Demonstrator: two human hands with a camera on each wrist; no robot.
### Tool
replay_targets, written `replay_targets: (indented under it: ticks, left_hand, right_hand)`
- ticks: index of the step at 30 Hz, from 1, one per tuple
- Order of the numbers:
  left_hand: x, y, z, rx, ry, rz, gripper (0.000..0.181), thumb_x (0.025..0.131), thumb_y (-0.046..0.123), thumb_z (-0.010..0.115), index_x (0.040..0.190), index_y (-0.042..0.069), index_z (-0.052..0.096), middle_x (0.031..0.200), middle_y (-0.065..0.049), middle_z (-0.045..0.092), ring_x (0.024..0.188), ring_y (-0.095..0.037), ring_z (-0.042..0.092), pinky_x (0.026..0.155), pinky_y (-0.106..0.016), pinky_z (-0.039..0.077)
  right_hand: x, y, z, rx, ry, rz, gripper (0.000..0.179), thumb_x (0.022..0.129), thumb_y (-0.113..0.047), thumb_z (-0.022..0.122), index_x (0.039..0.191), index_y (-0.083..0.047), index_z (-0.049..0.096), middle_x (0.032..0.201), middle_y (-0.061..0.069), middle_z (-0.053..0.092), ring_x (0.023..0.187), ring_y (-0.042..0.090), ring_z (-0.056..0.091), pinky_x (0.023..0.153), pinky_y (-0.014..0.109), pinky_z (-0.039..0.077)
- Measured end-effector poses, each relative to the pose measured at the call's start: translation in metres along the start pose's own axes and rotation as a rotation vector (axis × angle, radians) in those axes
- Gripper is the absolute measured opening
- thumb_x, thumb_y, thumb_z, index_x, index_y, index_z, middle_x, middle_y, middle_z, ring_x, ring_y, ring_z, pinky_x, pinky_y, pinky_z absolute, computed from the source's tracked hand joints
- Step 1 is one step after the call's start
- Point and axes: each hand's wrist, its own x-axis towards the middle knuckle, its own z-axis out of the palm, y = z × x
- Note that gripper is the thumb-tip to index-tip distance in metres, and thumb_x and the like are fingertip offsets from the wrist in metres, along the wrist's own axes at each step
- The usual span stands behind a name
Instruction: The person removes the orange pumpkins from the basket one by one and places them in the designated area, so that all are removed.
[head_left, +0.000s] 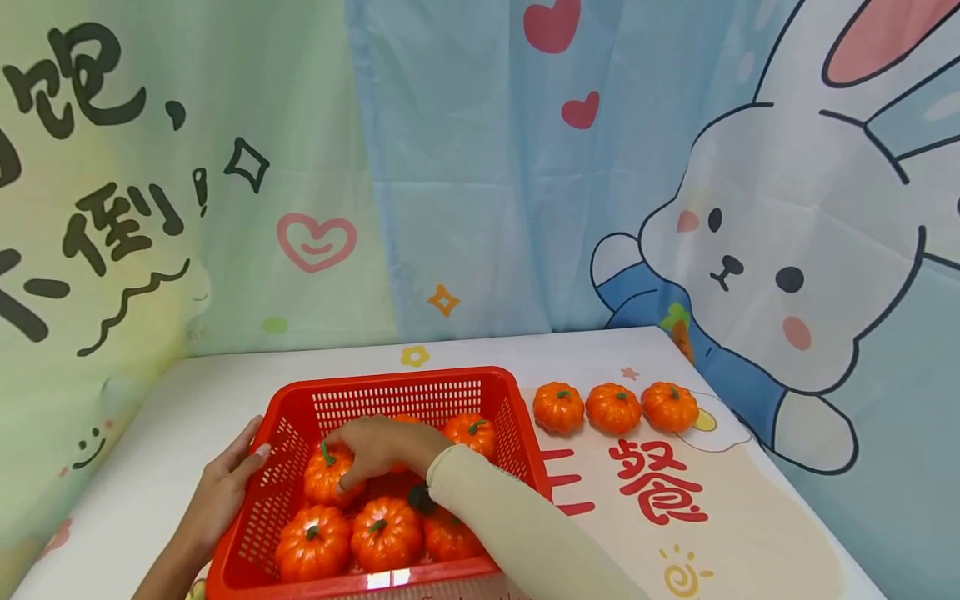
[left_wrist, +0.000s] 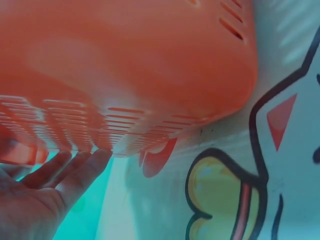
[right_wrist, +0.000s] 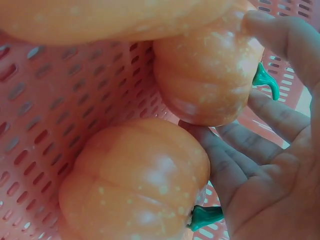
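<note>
A red plastic basket (head_left: 390, 379) with slotted walls holds several small orange pumpkins with green stems. My right hand (head_left: 382, 450) reaches into its left part and grips a pumpkin (head_left: 324, 482), thumb on one side and fingers on the other. In the right wrist view, the gripped pumpkin (right_wrist: 205, 75) sits between thumb and fingers, and another pumpkin (right_wrist: 135, 180) lies close below the fingers. My left hand (head_left: 221, 492) holds the basket's left rim, thumb at the edge. In the left wrist view, its fingers (left_wrist: 80, 175) lie against the slotted outer wall.
Three more pumpkins stand in a row on the table right of the basket: a left one (head_left: 558, 408), a middle one (head_left: 613, 409) and a right one (head_left: 670, 407). A printed cloth (head_left: 645, 533) covers the table. Behind it hangs a curtain (head_left: 465, 167) with cartoon prints.
</note>
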Motion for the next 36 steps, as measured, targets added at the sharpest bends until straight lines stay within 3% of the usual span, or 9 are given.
replay_targets:
  ticks: [10, 23, 29, 36]
  left_hand:
    - [-0.001, 0.0, 0.0, -0.009, -0.002, 0.014, 0.064, 0.106, 0.033, 0.041, 0.158, 0.019, 0.008, 0.153, -0.027, 0.025, 0.093, -0.013, 0.064, 0.074, -0.038, 0.058]
    - [0.0, 0.0, 0.0, 0.003, -0.006, 0.048, 0.064, 0.105, 0.034, 0.042, 0.158, 0.016, 0.009, 0.154, -0.026, 0.023, 0.096, -0.006, 0.062, 0.076, -0.037, 0.057]
    - [0.001, 0.0, 0.0, 0.011, 0.0, 0.068, 0.065, 0.105, 0.035, 0.043, 0.157, 0.015, 0.01, 0.155, -0.024, 0.021, 0.094, -0.001, 0.06, 0.077, -0.034, 0.057]
    - [-0.001, -0.001, -0.001, -0.004, -0.003, 0.056, 0.065, 0.105, 0.034, 0.042, 0.157, 0.015, 0.008, 0.155, -0.025, 0.021, 0.093, -0.006, 0.062, 0.075, -0.035, 0.058]
  right_hand:
    - [0.0, 0.008, -0.001, 0.131, 0.027, -0.065, 0.049, 0.081, -0.028, 0.08, 0.125, -0.013, 0.063, 0.103, -0.011, 0.06, 0.091, 0.004, 0.053, 0.084, 0.013, 0.042]
    - [-0.012, 0.009, -0.017, 0.318, 0.086, -0.077, 0.059, 0.083, -0.027, 0.079, 0.136, -0.012, 0.058, 0.122, -0.008, 0.06, 0.102, 0.003, 0.052, 0.087, 0.015, 0.043]
    - [-0.02, 0.011, -0.026, 0.307, 0.112, -0.091, 0.062, 0.083, -0.029, 0.079, 0.138, -0.013, 0.056, 0.122, -0.008, 0.06, 0.102, 0.003, 0.052, 0.087, 0.015, 0.043]
    - [-0.028, 0.014, -0.033, 0.328, 0.131, -0.109, 0.06, 0.082, -0.031, 0.079, 0.136, -0.016, 0.056, 0.127, -0.008, 0.056, 0.108, 0.004, 0.053, 0.091, 0.017, 0.043]
